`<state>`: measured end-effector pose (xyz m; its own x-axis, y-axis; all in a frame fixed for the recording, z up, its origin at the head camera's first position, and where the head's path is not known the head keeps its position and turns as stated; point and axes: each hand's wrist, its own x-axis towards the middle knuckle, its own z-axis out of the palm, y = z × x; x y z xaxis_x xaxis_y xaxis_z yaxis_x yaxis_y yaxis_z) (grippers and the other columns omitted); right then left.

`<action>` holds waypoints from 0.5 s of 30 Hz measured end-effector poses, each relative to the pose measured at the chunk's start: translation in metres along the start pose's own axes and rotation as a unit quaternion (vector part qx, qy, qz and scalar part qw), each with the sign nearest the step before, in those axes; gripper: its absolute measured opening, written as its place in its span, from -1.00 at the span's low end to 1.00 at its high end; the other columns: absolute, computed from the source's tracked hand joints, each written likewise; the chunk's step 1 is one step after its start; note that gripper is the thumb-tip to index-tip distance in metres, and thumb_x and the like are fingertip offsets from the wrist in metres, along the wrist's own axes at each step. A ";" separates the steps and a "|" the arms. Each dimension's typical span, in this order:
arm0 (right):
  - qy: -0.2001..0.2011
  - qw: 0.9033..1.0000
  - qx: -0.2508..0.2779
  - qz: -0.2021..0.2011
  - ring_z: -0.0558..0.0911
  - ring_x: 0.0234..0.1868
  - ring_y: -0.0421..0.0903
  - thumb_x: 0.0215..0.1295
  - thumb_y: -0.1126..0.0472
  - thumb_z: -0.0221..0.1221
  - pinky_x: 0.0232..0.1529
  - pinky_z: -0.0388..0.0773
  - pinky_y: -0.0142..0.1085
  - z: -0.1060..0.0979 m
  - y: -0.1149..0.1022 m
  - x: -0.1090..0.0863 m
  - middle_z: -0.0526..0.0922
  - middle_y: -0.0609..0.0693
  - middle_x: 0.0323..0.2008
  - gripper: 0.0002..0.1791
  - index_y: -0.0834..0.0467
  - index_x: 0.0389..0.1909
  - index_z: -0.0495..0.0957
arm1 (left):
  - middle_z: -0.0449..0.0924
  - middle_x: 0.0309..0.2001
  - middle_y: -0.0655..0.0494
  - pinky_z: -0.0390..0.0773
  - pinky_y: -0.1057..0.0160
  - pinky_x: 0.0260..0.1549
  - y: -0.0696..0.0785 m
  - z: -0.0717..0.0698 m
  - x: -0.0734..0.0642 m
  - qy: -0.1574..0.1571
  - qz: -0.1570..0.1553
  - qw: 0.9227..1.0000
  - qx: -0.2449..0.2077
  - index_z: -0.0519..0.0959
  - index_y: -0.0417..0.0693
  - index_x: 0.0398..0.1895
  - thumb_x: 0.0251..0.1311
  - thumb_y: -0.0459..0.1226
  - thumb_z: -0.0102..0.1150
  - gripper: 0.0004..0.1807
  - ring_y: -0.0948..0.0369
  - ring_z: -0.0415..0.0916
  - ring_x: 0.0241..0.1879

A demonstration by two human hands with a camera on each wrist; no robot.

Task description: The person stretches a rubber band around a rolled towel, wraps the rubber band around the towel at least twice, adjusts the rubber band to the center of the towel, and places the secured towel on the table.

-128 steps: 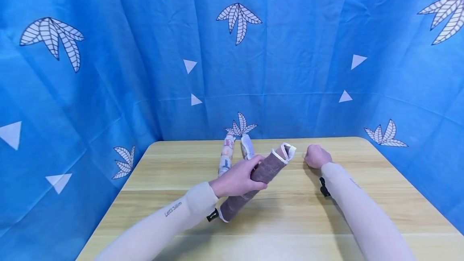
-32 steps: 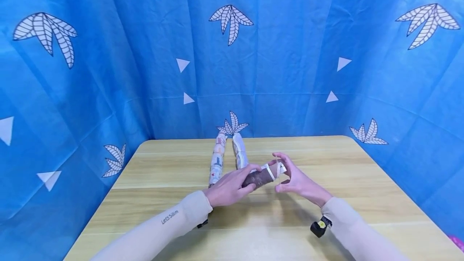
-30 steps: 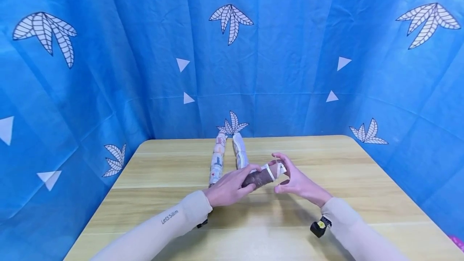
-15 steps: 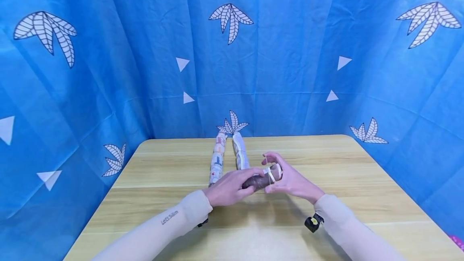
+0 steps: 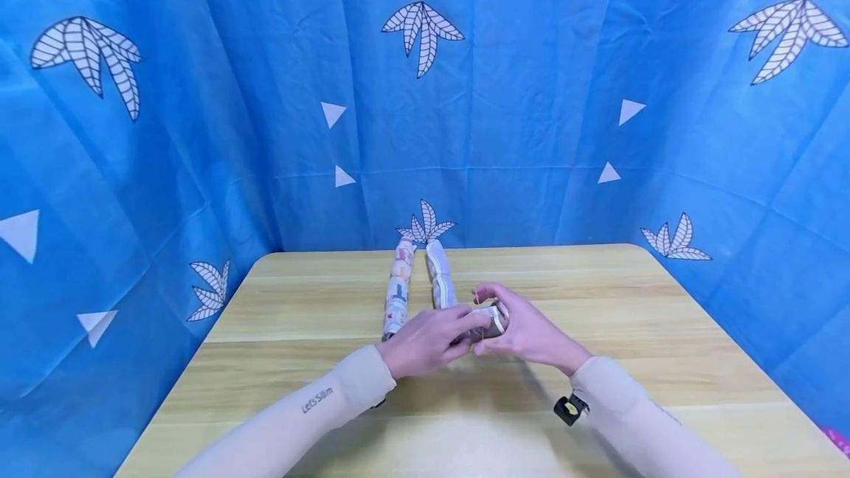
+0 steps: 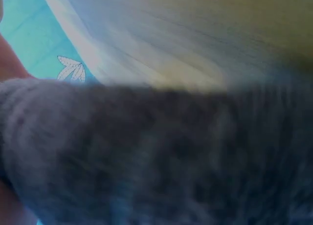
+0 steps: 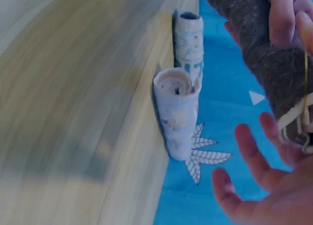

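Observation:
My left hand grips a rolled-up brown towel with white edging, its fingers over the top. That roll fills the lower left wrist view as a blurred dark band. Around its right end, my right hand makes a wide C, index finger and thumb spread apart. A thin yellowish rubber band is stretched on those fingers, across the roll near its white-edged end. The other right fingers curve loosely beside the end. Part of the roll is hidden under the left hand.
Two more rolled towels lie side by side behind the left hand: a patterned one and a pale lavender one. The wooden table ends at a blue curtain hanging at the back and sides.
Earlier the right hand was low on the table at the right, apart from the roll. It has since come to the roll's end and slid left along it with the stretched rubber band.

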<state>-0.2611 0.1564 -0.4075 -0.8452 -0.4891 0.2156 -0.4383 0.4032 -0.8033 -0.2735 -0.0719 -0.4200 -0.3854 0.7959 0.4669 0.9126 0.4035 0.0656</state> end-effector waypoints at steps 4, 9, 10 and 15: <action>0.004 1.000 -0.004 0.027 0.68 -0.02 -0.10 -0.05 -0.01 0.56 0.03 0.63 -0.23 0.001 -0.006 0.000 0.59 0.04 0.12 -0.04 0.05 0.36 0.29 | 0.48 -0.17 0.23 0.42 0.55 -0.43 -0.002 0.001 0.002 0.003 -0.013 0.999 -0.038 0.48 0.14 0.00 0.39 -0.26 0.14 -0.82 0.39 0.39 -0.42; 0.041 0.995 -0.033 0.085 0.65 -0.09 -0.06 0.04 -0.10 0.49 -0.10 0.63 -0.12 0.001 -0.010 -0.002 0.67 -0.02 -0.03 -0.25 -0.01 0.26 0.47 | 0.55 -0.22 0.28 0.50 0.44 -0.35 -0.009 -0.003 0.001 0.044 -0.120 0.982 -0.139 0.49 0.14 -0.11 0.33 -0.32 0.10 -0.84 0.36 0.44 -0.34; 0.039 0.995 -0.035 0.086 0.65 -0.11 -0.06 0.09 -0.10 0.46 -0.14 0.63 -0.12 0.002 -0.011 -0.003 0.69 -0.02 -0.07 -0.31 0.02 0.23 0.49 | 0.55 -0.26 0.27 0.48 0.40 -0.38 -0.010 -0.005 0.001 0.063 -0.145 0.974 -0.160 0.49 0.14 -0.14 0.31 -0.33 0.10 -0.84 0.34 0.45 -0.35; 0.000 0.998 -0.019 0.054 0.68 -0.24 -0.03 0.36 -0.03 0.26 -0.25 0.65 -0.18 0.012 -0.009 -0.007 0.74 0.02 -0.16 -0.58 0.15 0.09 0.58 | 0.54 -0.31 0.19 0.44 0.29 -0.39 -0.014 -0.012 0.003 0.140 -0.231 0.930 -0.249 0.44 0.17 -0.21 0.24 -0.37 0.09 -0.81 0.25 0.46 -0.34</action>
<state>-0.2480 0.1471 -0.4081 -0.8881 -0.4414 0.1280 -0.3552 0.4826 -0.8006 -0.2859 -0.0804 -0.4090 -0.7651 0.4124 0.4945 0.6354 0.3591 0.6836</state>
